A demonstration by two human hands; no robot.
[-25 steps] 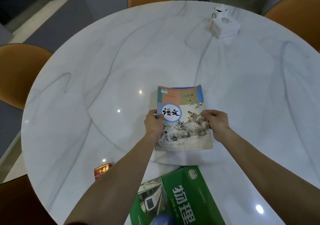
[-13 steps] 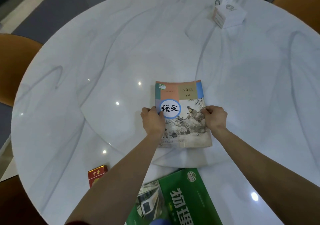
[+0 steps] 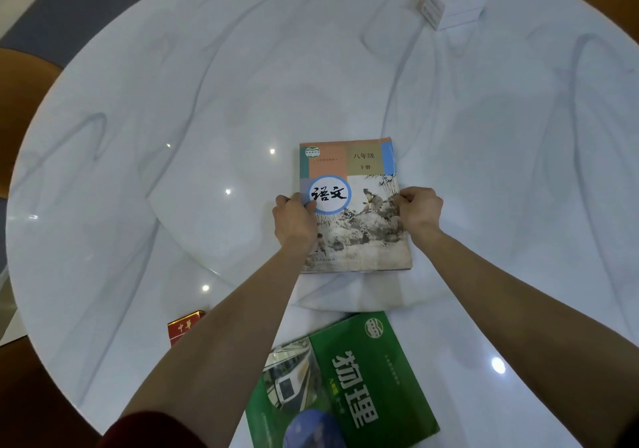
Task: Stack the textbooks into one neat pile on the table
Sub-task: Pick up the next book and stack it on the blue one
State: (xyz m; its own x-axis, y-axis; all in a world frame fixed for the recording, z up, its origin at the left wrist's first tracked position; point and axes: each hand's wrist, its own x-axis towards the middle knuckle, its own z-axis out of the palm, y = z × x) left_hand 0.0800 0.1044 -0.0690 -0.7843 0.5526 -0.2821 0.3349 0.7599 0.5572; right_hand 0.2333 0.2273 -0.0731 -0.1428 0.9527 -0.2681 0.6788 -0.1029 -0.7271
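Nearest you, the glossy green paperback textbook with a train photo (image 3: 345, 382) lay flat and untouched at the counter's near edge, as it had a second before, with a small red packet (image 3: 184, 326) just to its left. Beyond it, your left hand (image 3: 294, 221) and right hand (image 3: 420, 211) gripped the side edges of the worn language textbook with the ink-painting cover (image 3: 356, 205). Over that second it had barely shifted on the round white marbled counter (image 3: 173, 102), so you were likely squaring the pile's base; the green book was not yet stacked, and the white box (image 3: 449, 1) sat far off.
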